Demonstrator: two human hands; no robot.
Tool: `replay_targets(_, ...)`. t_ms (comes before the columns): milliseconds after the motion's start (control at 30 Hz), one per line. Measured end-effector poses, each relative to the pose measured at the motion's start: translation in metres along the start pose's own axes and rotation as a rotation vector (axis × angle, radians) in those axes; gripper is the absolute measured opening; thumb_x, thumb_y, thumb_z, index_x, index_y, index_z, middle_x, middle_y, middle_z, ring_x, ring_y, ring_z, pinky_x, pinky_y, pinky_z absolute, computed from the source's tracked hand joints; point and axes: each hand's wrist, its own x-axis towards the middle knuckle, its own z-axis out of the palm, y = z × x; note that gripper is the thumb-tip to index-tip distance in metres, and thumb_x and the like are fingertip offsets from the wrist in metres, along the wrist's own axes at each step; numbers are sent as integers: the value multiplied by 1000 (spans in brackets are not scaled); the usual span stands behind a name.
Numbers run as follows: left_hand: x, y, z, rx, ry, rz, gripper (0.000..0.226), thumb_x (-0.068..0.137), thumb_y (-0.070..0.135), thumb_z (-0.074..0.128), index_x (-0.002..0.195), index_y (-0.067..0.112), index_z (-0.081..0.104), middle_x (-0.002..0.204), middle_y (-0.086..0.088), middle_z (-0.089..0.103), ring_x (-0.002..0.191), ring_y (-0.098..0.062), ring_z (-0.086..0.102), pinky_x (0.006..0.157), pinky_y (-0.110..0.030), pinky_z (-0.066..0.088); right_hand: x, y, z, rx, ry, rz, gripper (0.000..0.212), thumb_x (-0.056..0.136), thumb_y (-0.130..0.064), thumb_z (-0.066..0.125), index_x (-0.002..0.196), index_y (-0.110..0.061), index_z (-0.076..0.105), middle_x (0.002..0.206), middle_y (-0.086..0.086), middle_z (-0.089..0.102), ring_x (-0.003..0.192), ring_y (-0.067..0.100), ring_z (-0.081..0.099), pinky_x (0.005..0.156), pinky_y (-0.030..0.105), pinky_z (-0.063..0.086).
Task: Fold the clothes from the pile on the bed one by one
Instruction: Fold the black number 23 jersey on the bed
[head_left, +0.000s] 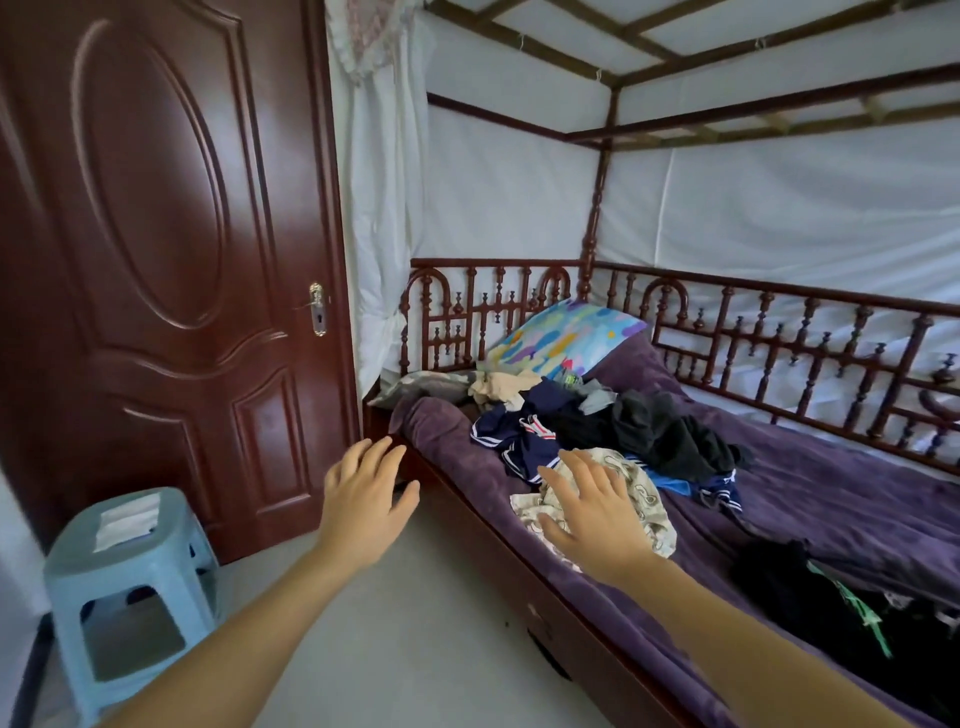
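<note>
A pile of clothes lies near the head of the bed: navy, black, beige and grey pieces. At its near edge lies a cream printed garment. My right hand hovers over that garment with fingers spread and straight; whether it touches the cloth is unclear. My left hand is stretched out open above the floor, just left of the bed's edge, holding nothing. A black garment with green print lies apart on the bed at the lower right.
The bed has a purple cover, a carved red wooden rail and a colourful pillow. A dark red door stands at left. A light blue plastic stool is on the floor at lower left.
</note>
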Motion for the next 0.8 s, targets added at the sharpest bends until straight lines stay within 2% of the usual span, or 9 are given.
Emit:
replay_targets(100,49,-11,33,-73,-24,32,84,76,57,13,131,8,54,140,-8,49,134,-28,37,104,-46,31,30,9,31,-31,-59,65,56,47,-43,89,95,-19,75,101,9,71,93,26,70,70,41,57)
replay_targets(233,96,-11,85,-184,-112,74,69,81,49,32,122,2,60,131,-14,56,126,-35,46,96,-51,39,40,31,77,-69,-170,142,58,42,-47,88,93,-22,75,100,5,72,91,22,70,68,39,57)
replay_targets(333,129,-11,128,-232,-127,119,67,79,46,33,108,-3,67,115,-20,65,109,-42,58,83,-54,48,49,60,108,-91,-201,213,60,42,-45,90,94,-21,75,100,6,72,91,23,70,67,37,57)
replay_targets(467,188,-10,179,-265,-153,59,49,92,37,50,130,5,53,138,-10,50,132,-29,39,101,-46,36,80,108,148,-43,-194,296,56,53,-37,89,102,-16,72,107,10,68,98,30,67,73,42,55)
replay_targets(500,204,-9,190,-277,-148,57,48,93,33,53,133,7,50,141,-8,46,134,-27,35,103,-43,33,90,118,159,-15,-207,322,56,64,-38,84,112,-16,67,118,13,63,110,32,62,82,45,52)
replay_targets(567,235,-7,208,-282,-148,58,47,92,27,56,134,6,49,141,-9,46,133,-27,35,104,-42,33,110,136,181,42,-273,374,57,89,-45,56,138,-21,43,146,10,36,138,28,32,107,45,31)
replay_targets(633,261,-8,223,-307,-150,50,45,89,21,61,130,1,53,136,-13,51,129,-32,40,102,-45,36,129,153,209,83,-325,390,56,96,-50,35,146,-28,23,155,-1,14,144,18,9,115,38,13)
replay_targets(700,285,-14,239,-333,-134,27,44,87,17,65,126,-1,55,131,-16,55,125,-36,44,99,-47,38,156,167,234,88,-335,399,56,96,-51,29,147,-31,17,155,-4,9,144,15,4,117,37,9)
replay_targets(800,309,-36,268,-363,-171,-44,44,86,13,66,125,-3,56,128,-18,57,122,-37,46,98,-46,38,190,171,266,117,-391,409,55,97,-51,29,147,-29,18,154,-3,12,144,15,7,116,38,8)
